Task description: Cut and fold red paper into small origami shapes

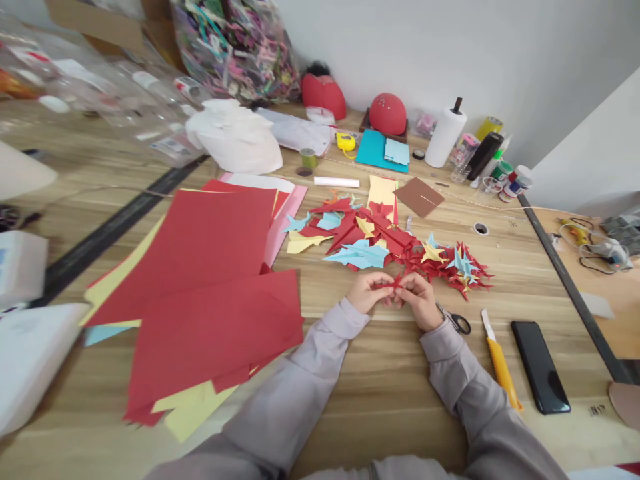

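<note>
Between both hands, close above the table, is a small piece of folded red paper (397, 283). My left hand (371, 291) pinches its left side with thumb and fingers. On the other side my right hand (419, 299) grips it the same way, so much of the paper is covered by fingers. Just beyond the hands lies a pile of folded paper shapes (357, 230), mostly red, with blue and yellow ones among them. Pointed folded paper pieces (465, 267), some like small birds, spread on to the right. Scissors (459, 323) lie partly hidden beside my right wrist.
Large red paper sheets (215, 333) are stacked on the left. At the right lie a yellow utility knife (501, 370) with its blade out and a black phone (540, 367). A brown paper square (419, 197), a yellow tape measure (345, 141) and bottles stand or lie further back.
</note>
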Motion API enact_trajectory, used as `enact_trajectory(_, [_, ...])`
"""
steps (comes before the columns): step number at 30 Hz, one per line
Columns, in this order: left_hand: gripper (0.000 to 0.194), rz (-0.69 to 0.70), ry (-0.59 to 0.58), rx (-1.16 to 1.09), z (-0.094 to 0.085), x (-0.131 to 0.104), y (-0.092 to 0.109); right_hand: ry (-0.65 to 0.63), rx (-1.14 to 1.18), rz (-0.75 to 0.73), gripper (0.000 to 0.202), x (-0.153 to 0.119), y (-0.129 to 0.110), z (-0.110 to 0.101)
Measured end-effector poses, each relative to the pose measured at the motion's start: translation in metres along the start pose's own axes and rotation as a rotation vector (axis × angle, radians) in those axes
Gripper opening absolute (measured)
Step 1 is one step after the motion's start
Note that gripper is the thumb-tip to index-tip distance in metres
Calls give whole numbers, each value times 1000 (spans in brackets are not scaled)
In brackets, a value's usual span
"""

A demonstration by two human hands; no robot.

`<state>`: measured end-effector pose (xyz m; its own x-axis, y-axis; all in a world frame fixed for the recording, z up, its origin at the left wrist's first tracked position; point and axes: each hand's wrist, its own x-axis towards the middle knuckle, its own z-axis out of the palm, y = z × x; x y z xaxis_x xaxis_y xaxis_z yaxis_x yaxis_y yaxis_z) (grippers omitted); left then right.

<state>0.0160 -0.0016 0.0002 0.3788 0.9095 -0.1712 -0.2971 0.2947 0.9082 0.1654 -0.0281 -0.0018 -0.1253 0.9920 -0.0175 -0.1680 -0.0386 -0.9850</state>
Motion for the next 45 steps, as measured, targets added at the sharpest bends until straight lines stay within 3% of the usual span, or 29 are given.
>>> enact_trajectory(4, [30, 40, -3, 9, 0, 0, 1, 54, 50, -19, 24, 2, 3, -2])
enact_trajectory(12, [26, 76, 0, -7, 1, 0, 1, 7, 65, -11, 22, 2, 2, -1])
enact_trajectory(19, [24, 42, 5, -81, -1, 1, -2, 84, 98, -8, 12, 4, 10, -5])
enact_trajectory(32, [24, -3, -19, -162, -5, 1, -4, 136, 138, 0, 12, 5, 5, -2])
enact_trajectory(45, [29, 67, 23, -133, -1, 0, -1, 161, 153, 14, 11, 5, 2, -2])
